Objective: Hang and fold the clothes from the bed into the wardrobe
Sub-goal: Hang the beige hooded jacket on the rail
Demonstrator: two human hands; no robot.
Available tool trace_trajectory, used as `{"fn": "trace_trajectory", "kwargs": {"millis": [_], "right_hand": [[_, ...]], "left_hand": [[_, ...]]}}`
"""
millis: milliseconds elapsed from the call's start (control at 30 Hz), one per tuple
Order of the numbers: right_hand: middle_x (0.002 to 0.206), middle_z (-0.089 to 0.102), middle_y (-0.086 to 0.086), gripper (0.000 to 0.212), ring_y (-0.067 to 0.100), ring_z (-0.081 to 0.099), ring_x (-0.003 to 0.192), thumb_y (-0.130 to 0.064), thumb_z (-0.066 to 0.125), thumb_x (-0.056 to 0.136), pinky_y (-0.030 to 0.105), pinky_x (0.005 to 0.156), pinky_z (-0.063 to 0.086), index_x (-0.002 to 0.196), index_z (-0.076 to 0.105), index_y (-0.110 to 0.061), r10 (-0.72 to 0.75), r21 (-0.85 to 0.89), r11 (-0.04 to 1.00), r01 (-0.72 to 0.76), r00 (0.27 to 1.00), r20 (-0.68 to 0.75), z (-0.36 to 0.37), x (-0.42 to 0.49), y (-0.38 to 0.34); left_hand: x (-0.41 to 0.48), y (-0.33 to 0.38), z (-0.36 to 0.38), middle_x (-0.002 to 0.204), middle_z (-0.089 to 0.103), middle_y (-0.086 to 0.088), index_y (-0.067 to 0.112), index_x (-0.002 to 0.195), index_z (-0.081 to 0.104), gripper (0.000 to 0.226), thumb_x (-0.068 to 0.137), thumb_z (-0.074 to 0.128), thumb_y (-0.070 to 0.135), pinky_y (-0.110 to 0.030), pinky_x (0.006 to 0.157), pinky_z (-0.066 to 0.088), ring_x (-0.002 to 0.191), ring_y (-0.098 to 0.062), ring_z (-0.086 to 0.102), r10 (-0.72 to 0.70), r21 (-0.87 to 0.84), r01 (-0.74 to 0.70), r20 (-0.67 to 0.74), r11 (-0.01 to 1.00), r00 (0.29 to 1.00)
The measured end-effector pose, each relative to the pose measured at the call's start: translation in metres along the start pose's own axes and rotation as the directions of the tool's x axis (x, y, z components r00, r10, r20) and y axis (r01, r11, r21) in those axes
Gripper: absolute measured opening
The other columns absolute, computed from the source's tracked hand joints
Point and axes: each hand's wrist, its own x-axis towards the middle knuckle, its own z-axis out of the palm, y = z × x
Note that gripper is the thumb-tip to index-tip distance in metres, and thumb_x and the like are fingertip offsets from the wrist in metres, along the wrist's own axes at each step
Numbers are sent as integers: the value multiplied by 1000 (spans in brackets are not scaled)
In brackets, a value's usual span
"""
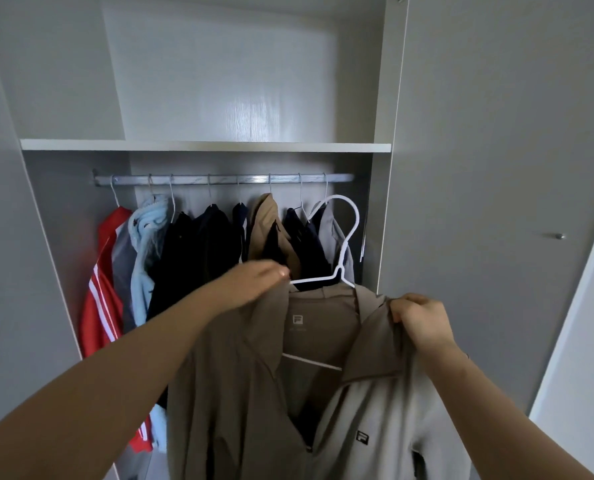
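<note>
Tan jacket (240, 375) sits on its white hanger (340, 271), lower centre, just short of the wardrobe rail (219, 179). Right hand (423, 320) fingers clench one shoulder. Left hand (254, 278) is at the other, too blurred to tell its grip. Hanging step, I'd say: next, lift the hook onto the rail's right end.

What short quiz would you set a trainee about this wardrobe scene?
1. True or false: the white hanger already hooks over the rail.
2. Which garment hangs furthest left on the rail? A) red jacket B) yellow raincoat C) green dress
3. Fill in: the right hand has its grip on the ____ jacket.
Key: 1 false, its hook is held below the rail. 2 A. 3 beige jacket.
</note>
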Motion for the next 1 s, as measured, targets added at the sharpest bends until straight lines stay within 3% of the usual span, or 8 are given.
{"fn": "trace_trajectory", "kwargs": {"millis": [100,267,433,533,667,767,867,1000], "right_hand": [[47,45,0,25,28,42,69,-18,56,66,36,73,32,42,55,-22,10,-15,1000,-10,999,33,0,-2,2],[98,58,-2,13,23,47,106,-23,53,86,39,99,26,75,56,-29,-165,-300,934,193,980,114,-4,-4,-17],[69,53,-5,35,17,53,78,-40,48,94,28,73,40,64,46,-23,-239,-253,909,330,913,332,-1,1,-33],[63,50,0,41,11,47,60,-37,47,96,23,62,38,60,46,-16,-181,-144,960,241,924,338,-6,3,-31],[66,57,-1,34,17,55,75,-30,48,97,27,72,41,70,57,-12,-36,-98,993,67,957,288,-13,12,-7],[82,59,1,28,19,56,83,-28,45,98,23,72,39,93,64,-8,81,-112,992,-51,956,282,-17,15,7],[113,59,11,37,30,55,107,-28,45,98,25,90,39,119,58,-1,201,-64,979,-191,952,229,-19,22,20],[115,61,23,36,35,58,103,-25,49,97,39,91,48,118,57,3,319,97,931,-352,913,254,-23,29,23]], "left_hand": [[-3,7,19,58,47,7,18,62,49,35,91,55,37,-27,63,38,56,-4,46,124,108,-131,61,986,990],[9,10,35,51,41,7,13,57,51,35,86,64,28,-21,57,34,51,-2,45,157,-58,-166,-134,984,978],[21,34,53,54,52,11,4,62,58,28,76,75,21,-9,56,37,55,2,50,188,-145,-205,-124,968,974],[26,35,55,70,63,9,21,70,65,13,76,76,19,-14,67,44,65,4,57,193,-236,-183,23,955,981],[33,40,58,93,65,11,23,94,66,9,85,67,23,-14,81,45,91,-4,61,139,-304,-112,68,946,988],[41,39,65,88,62,10,22,91,64,12,93,54,17,-8,66,43,72,-4,60,24,-310,-34,-36,950,999],[54,33,76,83,64,5,21,81,64,28,95,44,7,-8,57,40,56,-7,56,-128,-333,89,-98,939,987],[70,29,86,82,63,3,23,73,62,38,92,39,0,-11,58,40,59,-9,56,-208,-312,171,-89,935,974]]}}
